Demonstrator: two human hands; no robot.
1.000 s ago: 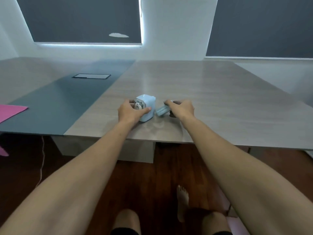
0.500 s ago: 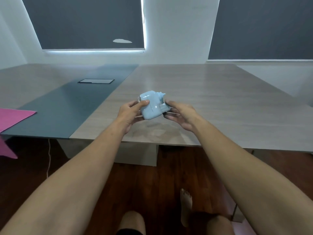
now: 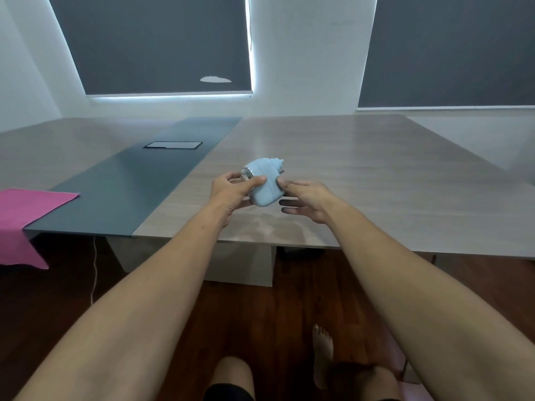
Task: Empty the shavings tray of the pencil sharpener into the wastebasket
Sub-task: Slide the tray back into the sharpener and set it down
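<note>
A light-blue pencil sharpener (image 3: 265,183) hangs tilted above the wooden table (image 3: 376,183), its metal front end pointing left. My left hand (image 3: 231,192) grips it from the left, thumb across the top and fingers underneath. My right hand (image 3: 307,201) is at its right side: the thumb tip touches the body, while the fingers are spread just below and apart from it. I cannot make out the shavings tray as a separate part. No wastebasket is in view.
A dark grey strip (image 3: 130,186) with a flush cable hatch (image 3: 173,145) runs down the table's left half. A pink sheet (image 3: 26,209) hangs over the left edge. Below are a dark wood floor, a white cable (image 3: 94,273) and my bare foot (image 3: 322,351).
The sharpener has been lifted off the table and tilted. My right hand has loosened from cupping it to thumb contact with spread fingers.
</note>
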